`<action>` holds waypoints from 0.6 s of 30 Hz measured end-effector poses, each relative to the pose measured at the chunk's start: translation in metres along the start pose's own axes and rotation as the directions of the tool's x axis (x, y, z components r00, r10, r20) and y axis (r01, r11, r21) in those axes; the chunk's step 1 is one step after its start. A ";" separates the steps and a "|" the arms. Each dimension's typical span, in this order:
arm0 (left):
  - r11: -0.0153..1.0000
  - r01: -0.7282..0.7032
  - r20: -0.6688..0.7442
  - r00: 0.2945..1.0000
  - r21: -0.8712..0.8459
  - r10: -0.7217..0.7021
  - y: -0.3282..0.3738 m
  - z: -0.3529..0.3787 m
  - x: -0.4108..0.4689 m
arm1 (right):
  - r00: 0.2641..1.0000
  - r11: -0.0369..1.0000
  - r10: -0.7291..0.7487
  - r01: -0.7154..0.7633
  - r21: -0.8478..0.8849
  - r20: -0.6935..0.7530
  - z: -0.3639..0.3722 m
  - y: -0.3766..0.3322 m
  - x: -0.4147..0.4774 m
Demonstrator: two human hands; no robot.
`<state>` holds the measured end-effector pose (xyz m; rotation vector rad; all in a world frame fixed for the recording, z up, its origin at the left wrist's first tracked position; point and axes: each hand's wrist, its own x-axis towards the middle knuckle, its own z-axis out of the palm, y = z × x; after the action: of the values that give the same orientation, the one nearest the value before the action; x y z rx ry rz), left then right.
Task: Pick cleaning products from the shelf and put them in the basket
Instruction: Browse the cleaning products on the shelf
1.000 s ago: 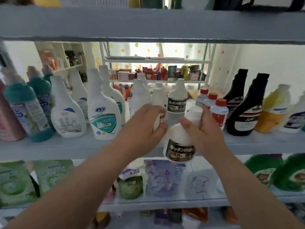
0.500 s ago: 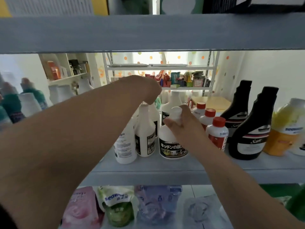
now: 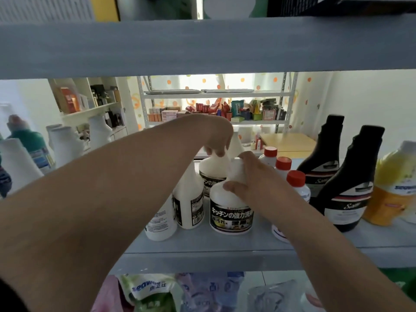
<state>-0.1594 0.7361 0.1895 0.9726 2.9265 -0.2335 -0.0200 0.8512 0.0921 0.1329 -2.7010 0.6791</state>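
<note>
Your left hand [image 3: 217, 137]: fingers curled over the neck of the rear white bottle [image 3: 212, 168].
Your right hand [image 3: 255, 176]: fingers gripping the neck of the front white bottle [image 3: 229, 206].
Shelf [image 3: 202, 248]: carries both upright.

white btl w/ black label [image 3: 230, 212], upright, front of grey shelf [image 3: 202, 251], twin btl [image 3: 212, 174] upright just behind

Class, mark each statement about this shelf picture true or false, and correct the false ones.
1. The right hand grips the neck of the front white bottle. True.
2. The left hand hangs free. False: it holds the top of the rear white bottle.
3. The red-capped bottles stand to the right of the white ones. True.
4. The black bottles lie flat. False: they stand upright.
</note>
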 end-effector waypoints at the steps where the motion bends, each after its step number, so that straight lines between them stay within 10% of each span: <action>1: 1.000 -0.009 0.000 1.000 -0.010 0.009 0.005 0.001 0.005 | 1.000 1.000 -0.010 0.010 -0.007 -0.015 0.001 0.000 0.000; 8: 0.984 -0.008 -0.041 0.999 -0.180 0.000 0.022 -0.003 0.031 | 0.979 0.971 0.039 0.009 0.239 -0.198 0.028 0.007 -0.014; 12: 0.990 0.033 -0.325 0.943 -0.137 -0.076 0.002 -0.012 0.044 | 0.970 0.923 0.093 0.001 0.384 -0.226 0.058 0.009 -0.028; 18: 0.999 0.000 -0.195 0.981 0.036 0.007 -0.009 0.008 0.054 | 0.953 0.882 0.154 -0.014 0.472 -0.259 0.079 0.017 -0.027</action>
<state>-0.2079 0.7598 0.1777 1.0640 3.1065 -0.2021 -0.0225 0.8292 0.0100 0.0273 -2.2277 1.2633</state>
